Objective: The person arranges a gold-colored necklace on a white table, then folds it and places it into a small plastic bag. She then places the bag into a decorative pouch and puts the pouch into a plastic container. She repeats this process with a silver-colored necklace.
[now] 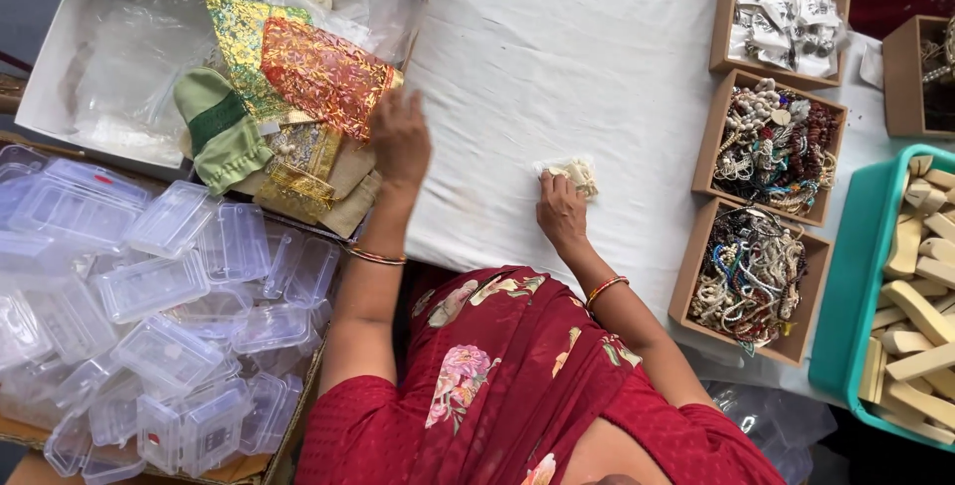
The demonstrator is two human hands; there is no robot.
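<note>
My left hand (399,139) reaches to the pile of shiny fabric pouches and touches the edge of a red and gold organza pouch (318,72); whether it grips the pouch I cannot tell. My right hand (560,208) rests on the white cloth of the table (557,57), fingers pressing a small clear packet with a pale cream item (576,172) inside. A green drawstring pouch (221,132) and gold brocade pouches (303,162) lie beside the red one.
A cardboard box of several small clear plastic boxes (159,316) sits at the left. At right stand three wooden trays: bead necklaces (753,276), more beads (774,142), small packets (786,17). A teal bin of wooden pieces (910,296) stands far right.
</note>
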